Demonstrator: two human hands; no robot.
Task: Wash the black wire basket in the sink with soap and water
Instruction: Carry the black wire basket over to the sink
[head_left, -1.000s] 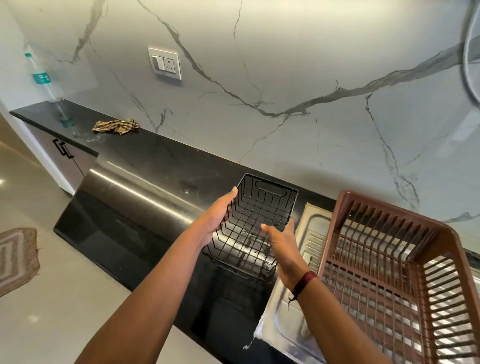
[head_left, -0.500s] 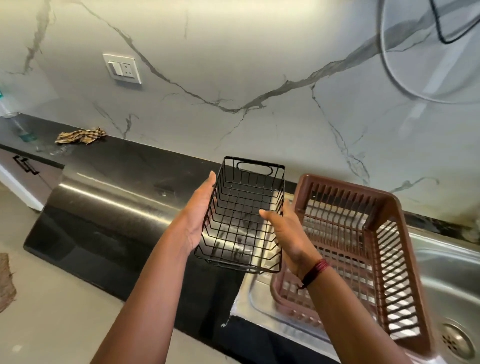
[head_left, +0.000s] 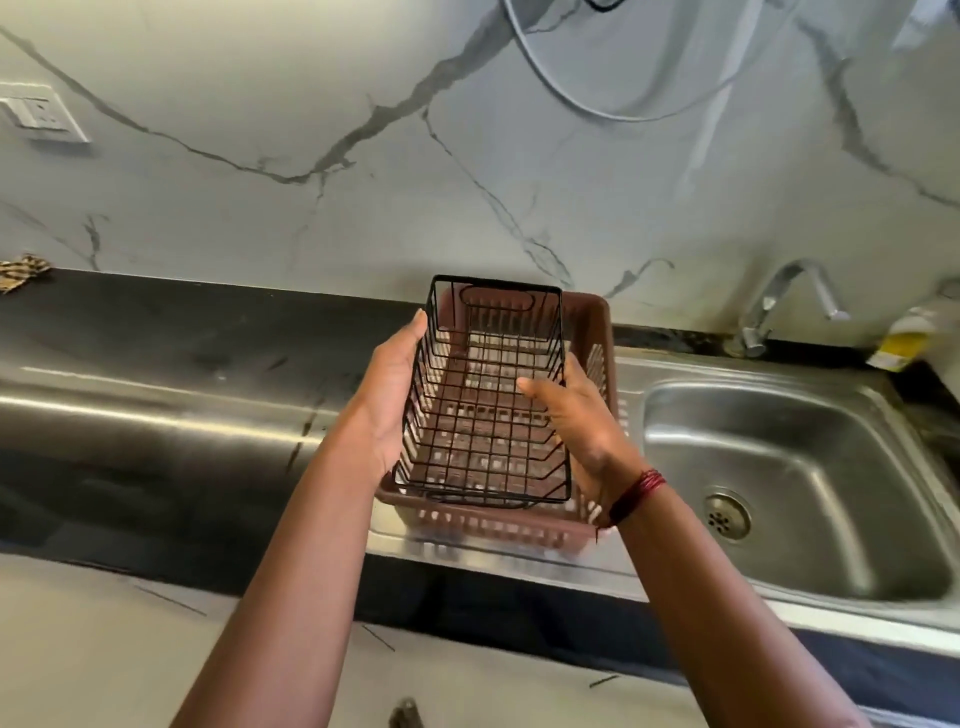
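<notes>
I hold the black wire basket (head_left: 488, 415) in the air between both hands, its open top facing me. My left hand (head_left: 387, 400) lies flat against its left side with the fingers straight. On the right side, my right hand (head_left: 582, 431) grips the wall, thumb hooked over the wires into the inside. The basket hangs directly over a brown plastic dish rack (head_left: 592, 317) on the drainboard. The steel sink (head_left: 831, 447) lies to the right, dry, with its drain (head_left: 727, 517) showing. No water runs from the tap (head_left: 779, 301).
A yellow-labelled bottle (head_left: 904, 338) stands on the counter right of the tap. The black counter (head_left: 156, 364) stretches left, with a patterned cloth (head_left: 21, 270) at its far end. A wall socket (head_left: 39, 117) and a looping cable (head_left: 571, 98) are on the marble wall.
I have lifted the basket off the black counter and carried it right, so it now hangs over the brown rack. My view has swung right, bringing the sink and tap into sight.
</notes>
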